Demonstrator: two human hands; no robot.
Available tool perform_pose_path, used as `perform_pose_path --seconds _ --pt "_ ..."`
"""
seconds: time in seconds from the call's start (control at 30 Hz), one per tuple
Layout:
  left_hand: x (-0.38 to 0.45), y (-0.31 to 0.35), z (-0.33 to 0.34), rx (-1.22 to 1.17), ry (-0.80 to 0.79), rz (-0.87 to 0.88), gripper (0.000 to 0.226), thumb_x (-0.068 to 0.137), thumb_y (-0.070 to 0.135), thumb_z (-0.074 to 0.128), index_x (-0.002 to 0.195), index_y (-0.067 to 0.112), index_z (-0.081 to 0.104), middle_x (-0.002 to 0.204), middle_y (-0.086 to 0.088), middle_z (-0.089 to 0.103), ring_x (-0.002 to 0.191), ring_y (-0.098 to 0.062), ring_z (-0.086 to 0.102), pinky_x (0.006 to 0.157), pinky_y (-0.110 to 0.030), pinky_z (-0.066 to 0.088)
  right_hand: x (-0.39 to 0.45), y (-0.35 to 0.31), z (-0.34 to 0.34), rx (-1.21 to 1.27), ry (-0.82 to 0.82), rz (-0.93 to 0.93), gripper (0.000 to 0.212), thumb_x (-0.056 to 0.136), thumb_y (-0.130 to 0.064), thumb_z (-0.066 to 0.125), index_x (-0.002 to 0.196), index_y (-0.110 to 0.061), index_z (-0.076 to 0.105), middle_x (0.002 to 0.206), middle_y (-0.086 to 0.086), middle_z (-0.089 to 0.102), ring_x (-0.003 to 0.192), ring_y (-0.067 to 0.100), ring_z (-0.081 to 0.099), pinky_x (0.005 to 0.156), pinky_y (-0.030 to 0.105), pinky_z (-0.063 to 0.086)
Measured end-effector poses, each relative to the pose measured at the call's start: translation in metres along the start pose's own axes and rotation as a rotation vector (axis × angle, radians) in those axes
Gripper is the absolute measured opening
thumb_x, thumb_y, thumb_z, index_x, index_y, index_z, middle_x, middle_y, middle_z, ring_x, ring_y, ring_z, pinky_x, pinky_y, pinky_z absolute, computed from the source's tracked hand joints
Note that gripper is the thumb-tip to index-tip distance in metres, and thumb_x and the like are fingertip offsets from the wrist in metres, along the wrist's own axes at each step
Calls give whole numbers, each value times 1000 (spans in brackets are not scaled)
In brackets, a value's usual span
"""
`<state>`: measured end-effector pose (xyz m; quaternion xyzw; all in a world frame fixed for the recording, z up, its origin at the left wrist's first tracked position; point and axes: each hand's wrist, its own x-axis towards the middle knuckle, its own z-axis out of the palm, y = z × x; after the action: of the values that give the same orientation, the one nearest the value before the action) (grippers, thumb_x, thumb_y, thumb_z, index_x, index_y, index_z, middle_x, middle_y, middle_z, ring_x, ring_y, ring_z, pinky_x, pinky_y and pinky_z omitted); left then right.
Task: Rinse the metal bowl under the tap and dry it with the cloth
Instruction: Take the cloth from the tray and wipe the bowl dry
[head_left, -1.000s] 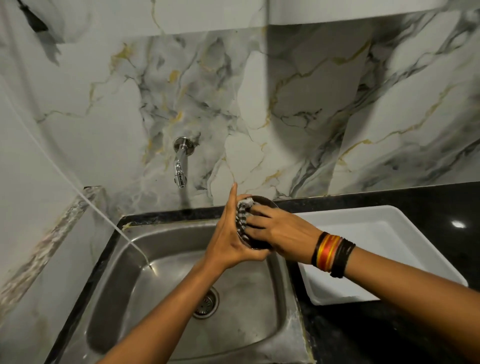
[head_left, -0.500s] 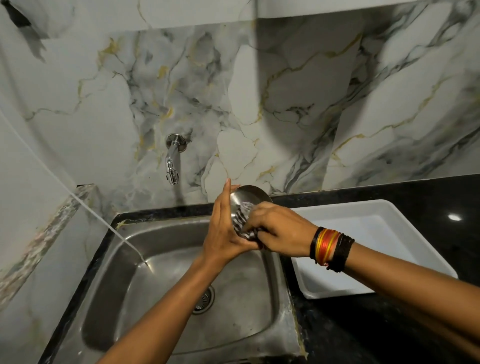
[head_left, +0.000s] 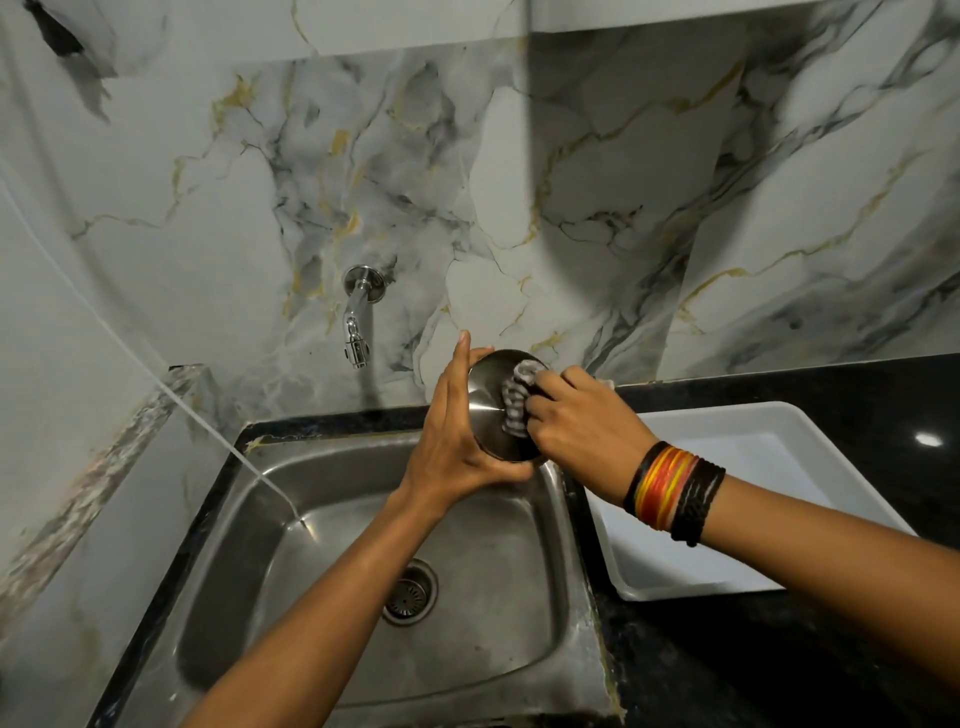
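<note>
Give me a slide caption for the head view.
Left hand holds the metal bowl over the sink while right hand wipes it with the cloth.

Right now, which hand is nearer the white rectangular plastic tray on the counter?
Right. The right hand wipes just left of the white rectangular plastic tray; the left hand is farther left, above the sink.

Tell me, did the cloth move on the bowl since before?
Yes. The cloth was wiping inside the metal bowl; now the right hand rubs it on the bowl's outside.
</note>
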<state>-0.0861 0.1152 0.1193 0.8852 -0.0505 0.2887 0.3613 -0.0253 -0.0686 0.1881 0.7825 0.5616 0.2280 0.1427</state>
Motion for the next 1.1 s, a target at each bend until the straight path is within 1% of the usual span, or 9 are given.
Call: perform_pose_path --seconds 0.1,0.3,0.37,0.57,0.67,0.77,0.87,0.97,1.1 --pt "-2 -2 5 35 -44 68 152 56 49 96 169 23 -1 162 -17 43 150 -16 38 127 -16 26 -2 -1 -2 158 -79 5 18 96 -20 61 102 -20 78 106 2 74 116 28 59 90 39 44" --pt "0 -1 11 -17 100 84 142 68 39 96 167 6 0 161 -25 42 151 -37 44 128 -37 34 6 -11 -11 1351 -49 319 51 88 11 50 122 -15 77 105 10 77 93 22 71 87 46 59" --pt "5 -1 4 -12 134 110 131 75 46 88 165 5 2 160 -29 42 151 -38 44 128 -43 35 4 -24 -11 1537 41 316 62 86 20 47 138 -9 67 126 10 74 112 18 70 104 36 56" --pt "0 -17 -13 222 -33 301 140 66 52 96 160 -5 9 151 -44 45 143 -58 47 111 -76 43 -22 -5 16 650 -6 -106 61 89 7 45 146 -9 60 152 7 59 149 24 45 127 33 29" --pt "0 -13 -7 286 -70 348 149 63 43 105 163 5 2 153 -45 44 140 -63 49 112 -74 44 -23 9 26 91 54 -183 53 98 -11 32 139 -9 67 149 10 62 147 33 48 122 47 36" --pt "6 -12 -8 296 -120 401 140 71 49 98 163 9 0 158 -41 40 147 -60 41 128 -61 30 -26 0 35 96 -56 -126 48 102 -9 40 147 -3 57 156 17 52 151 37 39 126 52 29" --pt "2 -14 -2 296 -165 391 147 65 49 100 162 7 -3 160 -45 36 151 -63 31 136 -47 11 -30 -17 28 417 -88 19 46 89 -6 48 128 -13 71 135 8 70 132 31 60 109 44 50" --pt "-6 -17 12 288 -169 350 155 58 45 106 162 5 -2 159 -45 37 150 -65 33 128 -66 26 -26 -26 16 931 -134 234 44 84 -1 52 115 -21 76 108 7 78 101 27 71 85 40 57" --pt "-13 -17 15 275 -123 331 144 65 43 103 161 4 2 157 -44 41 147 -65 40 123 -71 30 -8 -29 3 1845 -111 626 56 79 23 38 116 4 76 107 28 77 96 32 76 80 35 62"
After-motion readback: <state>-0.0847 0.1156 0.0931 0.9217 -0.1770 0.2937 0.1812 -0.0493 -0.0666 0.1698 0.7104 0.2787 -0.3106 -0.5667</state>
